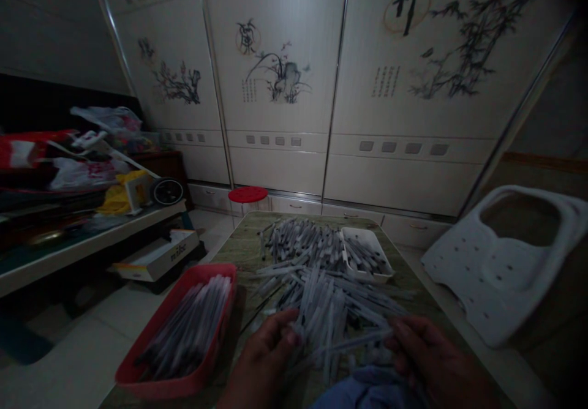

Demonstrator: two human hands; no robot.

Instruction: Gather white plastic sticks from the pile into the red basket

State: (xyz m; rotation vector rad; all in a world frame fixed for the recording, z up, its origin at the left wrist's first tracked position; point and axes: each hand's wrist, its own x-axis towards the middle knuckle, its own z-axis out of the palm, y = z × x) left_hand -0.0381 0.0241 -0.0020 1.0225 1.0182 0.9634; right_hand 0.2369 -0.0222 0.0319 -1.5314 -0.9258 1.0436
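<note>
**Left hand (270,343) and right hand (434,351) at a heap of slender plastic tubes (321,283)**

The head view looks down on a wood-patterned table top (241,262), with the heap spread across it straight ahead of the person. The tubes are translucent and dark-tipped, and they lie crossed at all angles, though many run roughly from near to far. The heap reaches the hands and passes between them.

The left hand is curled closed at the near edge of the heap, seemingly pinching the ends of a few tubes (the light is too dim to count them). The right hand's fingers are also bent and closed, holding one long tube whose axis runs almost crosswise toward the left hand, rising slightly to the right. The hands stand well apart, with a blue cloth (367,390) bunched at the near edge between them.

A red plastic tray (202,269) sits to the near left, closer to the left hand, packed with tubes lying side by side. A small white tray (362,230) sits at the far right of the heap, with more tubes inside it.

Beyond the table are a red stool (245,195) and white wardrobe doors (275,41) painted with ink plants. A shelf (92,237) piled with plastic bags runs along the left, and a white perforated plastic board (500,274) stands to the right.
</note>
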